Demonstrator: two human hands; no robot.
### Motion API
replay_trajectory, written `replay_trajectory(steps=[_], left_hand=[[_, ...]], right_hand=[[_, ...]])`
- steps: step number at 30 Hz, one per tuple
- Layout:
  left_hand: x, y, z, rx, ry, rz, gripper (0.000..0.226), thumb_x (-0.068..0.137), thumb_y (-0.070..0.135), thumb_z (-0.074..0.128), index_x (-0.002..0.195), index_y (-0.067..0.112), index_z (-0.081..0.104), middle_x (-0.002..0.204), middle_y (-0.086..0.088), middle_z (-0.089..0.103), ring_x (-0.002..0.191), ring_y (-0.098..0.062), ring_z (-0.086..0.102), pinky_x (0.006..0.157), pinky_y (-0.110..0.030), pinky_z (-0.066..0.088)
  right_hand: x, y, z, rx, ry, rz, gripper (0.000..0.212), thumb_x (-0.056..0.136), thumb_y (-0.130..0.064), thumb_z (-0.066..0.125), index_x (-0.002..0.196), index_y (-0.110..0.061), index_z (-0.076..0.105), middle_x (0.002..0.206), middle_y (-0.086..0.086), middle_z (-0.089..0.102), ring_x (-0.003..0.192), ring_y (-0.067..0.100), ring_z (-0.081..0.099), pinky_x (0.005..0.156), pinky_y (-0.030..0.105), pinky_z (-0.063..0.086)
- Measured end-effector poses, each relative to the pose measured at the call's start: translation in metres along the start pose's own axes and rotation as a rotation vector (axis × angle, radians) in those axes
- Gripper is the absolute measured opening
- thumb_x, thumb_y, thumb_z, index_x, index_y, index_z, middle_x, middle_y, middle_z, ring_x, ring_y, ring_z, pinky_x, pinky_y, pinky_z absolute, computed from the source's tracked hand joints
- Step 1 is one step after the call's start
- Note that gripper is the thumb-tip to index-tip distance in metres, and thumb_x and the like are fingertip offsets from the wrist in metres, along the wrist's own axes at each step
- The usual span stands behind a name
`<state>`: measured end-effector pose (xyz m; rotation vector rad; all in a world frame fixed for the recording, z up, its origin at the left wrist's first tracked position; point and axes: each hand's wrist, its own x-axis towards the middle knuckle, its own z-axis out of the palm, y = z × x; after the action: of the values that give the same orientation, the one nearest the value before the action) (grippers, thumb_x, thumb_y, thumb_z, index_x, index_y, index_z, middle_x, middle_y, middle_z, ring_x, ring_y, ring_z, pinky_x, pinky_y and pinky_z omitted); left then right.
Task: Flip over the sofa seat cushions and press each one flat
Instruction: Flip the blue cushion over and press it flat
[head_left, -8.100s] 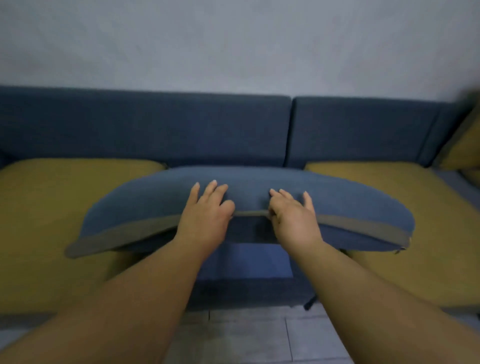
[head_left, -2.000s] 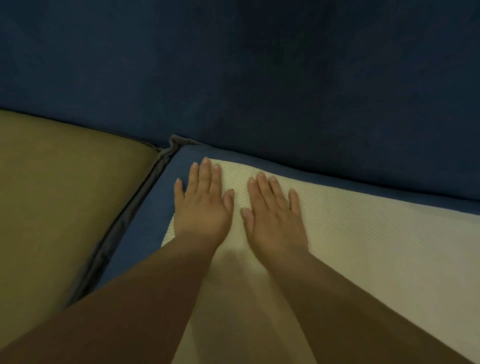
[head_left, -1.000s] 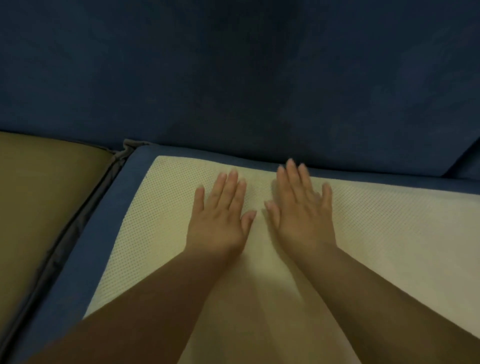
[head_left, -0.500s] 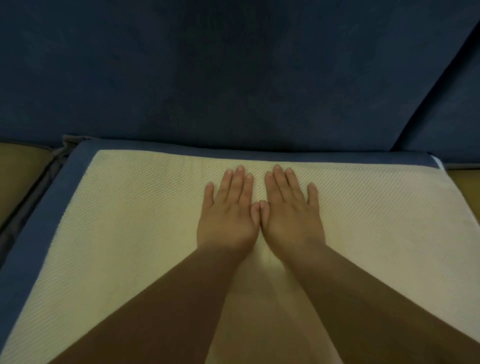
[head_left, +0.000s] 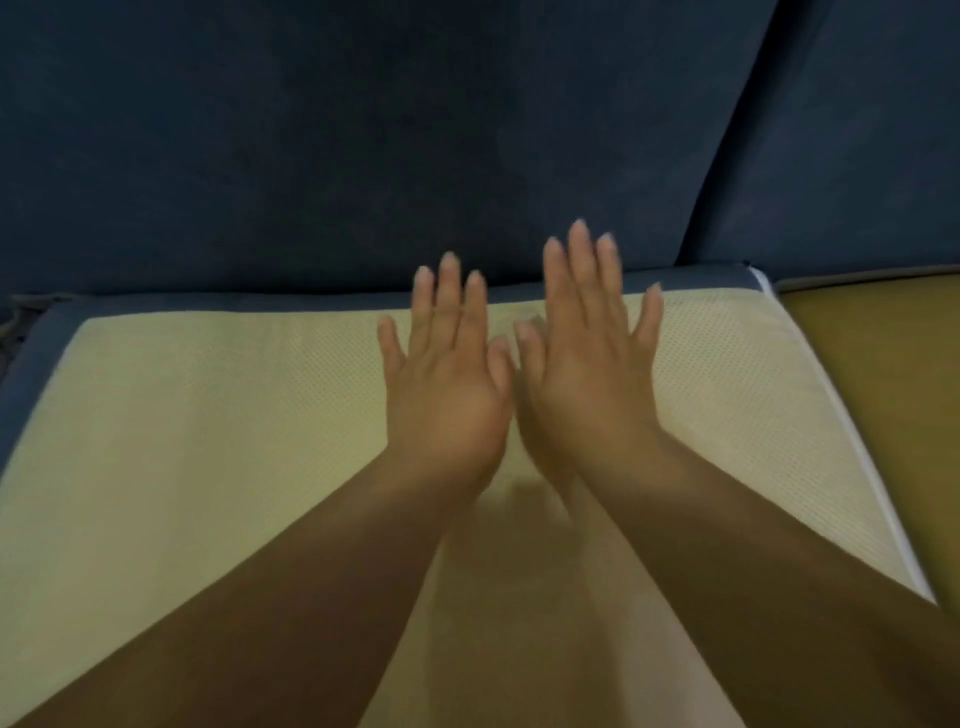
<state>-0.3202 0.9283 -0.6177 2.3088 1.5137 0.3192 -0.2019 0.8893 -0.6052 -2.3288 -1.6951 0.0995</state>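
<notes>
Head view: both your hands spread, fingers straight, over the cream-faced seat cushion

Your left hand (head_left: 447, 395) and right hand (head_left: 587, 384) sit side by side near the middle of the frame, backs up. The fingers are straight and fanned a little, and neither hand grips anything. The two thumbs point inward and come close to each other. The right hand reaches a bit farther forward than the left. Both are blurred with a shadow under them, so you cannot tell from this view whether the palms are pressing the fabric or hovering just above it.

The seat cushion (head_left: 208, 441) lies flat in its place on the sofa with its pale cream mesh face up, and fills most of the lower frame. Your forearms cross it from the bottom corners. A blue border (head_left: 208, 304) runs along its far edge and down its left side. That far edge sits right against the dark blue backrest (head_left: 337, 145).

Your fingertips overlap the border and the foot of the backrest. A second back panel (head_left: 857, 130) begins at the slanted seam to the upper right. Along the cushion's right side runs a narrow white strip (head_left: 852, 436). Just beyond it lies a mustard cushion (head_left: 883, 389), close beside the cream one.
</notes>
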Motion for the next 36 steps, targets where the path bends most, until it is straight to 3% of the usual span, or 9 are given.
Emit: replay_trajectory(steps=[4,7,13,19,23,27,33,36], left_hand=[[-0.010,0.017,0.050,0.162,-0.136,0.048,0.057,0.100,0.039,0.004,0.151,0.023,-0.013,0.159,0.004,-0.020,0.144,-0.012,-0.024,0.119,-0.046,-0.008],[-0.008,0.013,0.053,0.189,-0.187,0.050,0.057,0.100,0.039,0.006,0.152,0.022,-0.012,0.159,0.006,-0.020,0.144,-0.011,-0.022,0.119,-0.044,-0.009],[-0.001,0.041,0.039,0.129,-0.117,0.146,0.057,0.100,0.037,0.010,0.151,0.023,-0.013,0.158,0.006,-0.023,0.143,-0.009,-0.025,0.118,-0.043,-0.012],[-0.003,0.047,0.053,0.223,-0.256,0.141,0.059,0.099,0.040,0.006,0.152,0.021,-0.013,0.159,0.005,-0.023,0.143,-0.009,-0.025,0.118,-0.043,-0.012],[0.003,0.085,0.047,0.083,-0.146,0.226,0.058,0.099,0.038,0.009,0.151,0.023,-0.011,0.159,0.006,-0.022,0.143,-0.008,-0.026,0.118,-0.043,-0.012],[-0.002,0.106,0.088,0.179,-0.181,0.230,0.059,0.099,0.040,0.004,0.152,0.021,-0.014,0.158,0.004,-0.024,0.143,-0.012,-0.026,0.118,-0.045,-0.010],[0.000,0.104,0.097,0.222,-0.167,0.234,0.061,0.095,0.041,0.001,0.151,0.021,-0.014,0.159,0.004,-0.022,0.144,-0.012,-0.024,0.119,-0.045,-0.007],[0.000,0.106,0.096,0.240,-0.187,0.220,0.061,0.096,0.041,0.001,0.151,0.022,-0.015,0.159,0.005,-0.023,0.143,-0.011,-0.026,0.119,-0.045,-0.007]], right_hand=[[-0.022,0.043,0.026,-0.127,-0.252,0.060,0.061,0.100,-0.043,0.008,0.154,-0.022,-0.008,0.161,-0.004,-0.020,0.146,0.013,-0.021,0.119,0.051,-0.007],[-0.017,0.046,0.036,-0.089,-0.301,0.069,0.060,0.101,-0.042,0.012,0.155,-0.023,-0.006,0.162,-0.005,-0.016,0.147,0.013,-0.019,0.118,0.049,-0.008],[-0.021,0.075,0.010,-0.073,-0.116,0.116,0.059,0.102,-0.043,0.013,0.154,-0.023,-0.008,0.161,-0.004,-0.018,0.146,0.013,-0.022,0.118,0.049,-0.010],[-0.022,0.089,0.008,-0.038,-0.283,0.152,0.062,0.102,-0.045,0.015,0.154,-0.022,-0.010,0.161,-0.004,-0.020,0.145,0.012,-0.023,0.118,0.048,-0.013],[-0.025,0.114,-0.016,-0.067,-0.070,0.178,0.062,0.101,-0.045,0.015,0.153,-0.023,-0.011,0.160,-0.006,-0.021,0.145,0.011,-0.024,0.116,0.046,-0.015],[-0.036,0.142,0.006,-0.084,-0.195,0.255,0.062,0.099,-0.047,0.011,0.155,-0.025,-0.006,0.161,-0.007,-0.018,0.146,0.012,-0.021,0.119,0.049,-0.008],[-0.037,0.148,0.023,-0.055,-0.050,0.246,0.065,0.096,-0.048,0.011,0.155,-0.021,0.013,0.163,-0.003,0.002,0.149,0.016,-0.006,0.119,0.051,0.000],[-0.037,0.148,0.025,-0.050,-0.063,0.240,0.067,0.094,-0.049,0.008,0.155,-0.021,0.011,0.163,-0.003,0.000,0.149,0.015,-0.008,0.119,0.051,-0.003]])
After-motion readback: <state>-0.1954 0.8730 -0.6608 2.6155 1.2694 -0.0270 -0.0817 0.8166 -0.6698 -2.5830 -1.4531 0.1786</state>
